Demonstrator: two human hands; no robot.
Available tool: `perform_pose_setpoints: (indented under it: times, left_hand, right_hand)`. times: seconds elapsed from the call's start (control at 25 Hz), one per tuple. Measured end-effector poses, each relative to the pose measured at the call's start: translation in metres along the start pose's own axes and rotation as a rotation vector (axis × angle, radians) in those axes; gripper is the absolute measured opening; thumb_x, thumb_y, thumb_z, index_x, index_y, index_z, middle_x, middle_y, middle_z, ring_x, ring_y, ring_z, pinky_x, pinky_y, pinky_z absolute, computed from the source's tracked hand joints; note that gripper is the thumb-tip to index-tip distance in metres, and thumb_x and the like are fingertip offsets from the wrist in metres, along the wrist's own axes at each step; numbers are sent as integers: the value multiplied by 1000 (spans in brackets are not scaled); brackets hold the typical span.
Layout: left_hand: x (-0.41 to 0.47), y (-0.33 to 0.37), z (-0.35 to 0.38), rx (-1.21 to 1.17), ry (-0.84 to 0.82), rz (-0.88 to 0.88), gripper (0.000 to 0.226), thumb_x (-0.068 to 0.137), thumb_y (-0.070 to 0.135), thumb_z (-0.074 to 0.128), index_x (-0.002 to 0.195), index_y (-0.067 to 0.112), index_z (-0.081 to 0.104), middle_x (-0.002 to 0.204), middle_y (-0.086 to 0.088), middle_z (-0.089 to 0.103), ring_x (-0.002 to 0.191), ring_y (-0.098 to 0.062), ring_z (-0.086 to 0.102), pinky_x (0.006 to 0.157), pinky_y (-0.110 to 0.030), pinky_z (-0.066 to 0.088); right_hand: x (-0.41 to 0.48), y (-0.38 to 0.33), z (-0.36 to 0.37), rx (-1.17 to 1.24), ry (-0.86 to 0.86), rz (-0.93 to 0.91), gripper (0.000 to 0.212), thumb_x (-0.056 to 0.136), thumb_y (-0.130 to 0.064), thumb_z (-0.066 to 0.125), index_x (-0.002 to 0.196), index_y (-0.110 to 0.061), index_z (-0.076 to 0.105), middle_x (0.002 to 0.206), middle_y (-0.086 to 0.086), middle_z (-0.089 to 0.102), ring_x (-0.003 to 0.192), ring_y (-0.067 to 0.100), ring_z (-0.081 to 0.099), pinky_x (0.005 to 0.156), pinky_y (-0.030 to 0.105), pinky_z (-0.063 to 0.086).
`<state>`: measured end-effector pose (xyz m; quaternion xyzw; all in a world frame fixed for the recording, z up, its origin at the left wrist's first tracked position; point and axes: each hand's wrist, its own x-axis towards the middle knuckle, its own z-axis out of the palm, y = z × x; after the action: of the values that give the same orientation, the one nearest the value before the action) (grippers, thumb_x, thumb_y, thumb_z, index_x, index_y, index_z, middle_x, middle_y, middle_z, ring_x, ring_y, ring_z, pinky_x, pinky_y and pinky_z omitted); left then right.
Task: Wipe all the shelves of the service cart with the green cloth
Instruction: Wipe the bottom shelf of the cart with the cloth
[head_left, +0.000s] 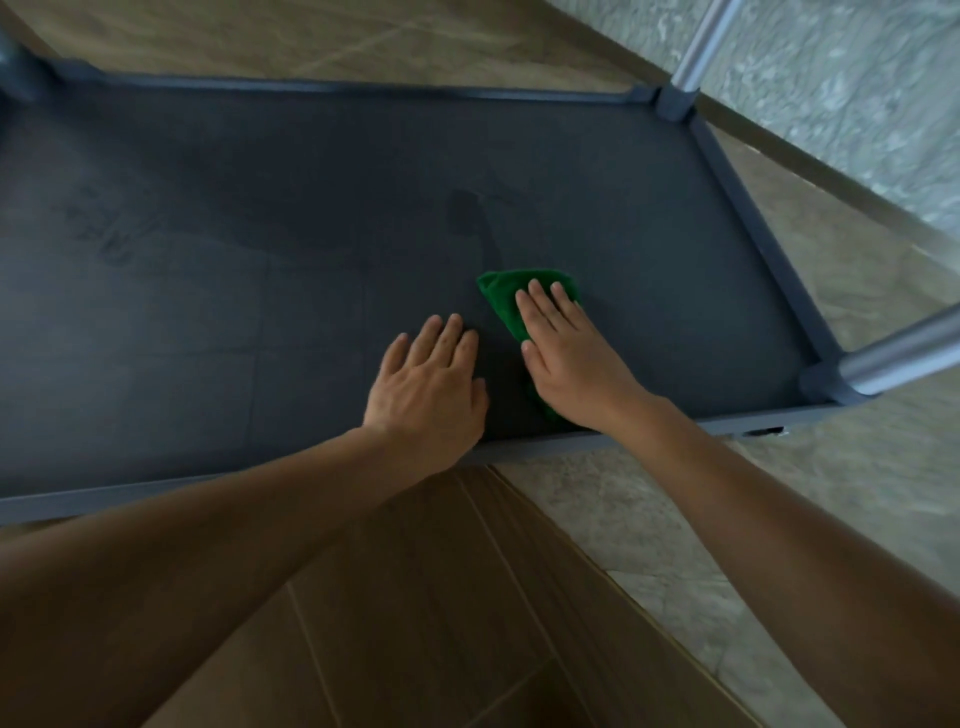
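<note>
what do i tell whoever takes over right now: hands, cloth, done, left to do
Right hand: flat, fingers straight, pressing the folded green cloth onto the dark grey flat cart shelf, right of centre near the front rim.
Left hand: flat on bare shelf beside the cloth, holding nothing.
Done: darker smears mid-shelf suggest some wiping here.
Left: finish this shelf; other shelves not in view.

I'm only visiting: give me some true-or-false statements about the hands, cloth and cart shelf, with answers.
1. The right hand presses flat on the green cloth. True.
2. The left hand grips the cloth too. False: it rests flat on the bare shelf beside it.
3. The cloth lies at the shelf's left end. False: it lies right of the middle, nearer the metal post.
4. The shelf has a raised rim. True.
</note>
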<state>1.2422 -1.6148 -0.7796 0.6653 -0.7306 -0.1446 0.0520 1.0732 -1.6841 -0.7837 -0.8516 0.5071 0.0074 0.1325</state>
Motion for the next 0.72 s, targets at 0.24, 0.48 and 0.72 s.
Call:
perform_pose_setpoints:
  times: [0.24,0.48,0.72]
  left_hand:
    - [-8,-9,5,-20,1,-4,59,100,40,19,153,22,2,161,7,-5,146,-12,-12,117,-39,-10]
    - [-8,-9,6,-38,0,-2,59,100,41,16,153,21,1,160,7,-8,145,-12,-16,117,-39,-12]
    - [-9,-9,4,-45,40,-16,58,99,39,17,154,22,9,161,7,1,147,-11,-6,120,-38,-4]
  right_hand:
    - [24,-10,3,-15,20,-9,55,103,-28,24,151,-9,7,160,7,2,146,21,-5,119,35,1]
    - [102,-32,-4,-20,6,53,55,102,-26,22,151,-8,5,160,9,2,146,26,-2,119,37,2]
    - [130,-40,-11,-32,-3,92,55,103,-26,22,151,-8,4,160,9,1,146,27,-3,118,38,1]
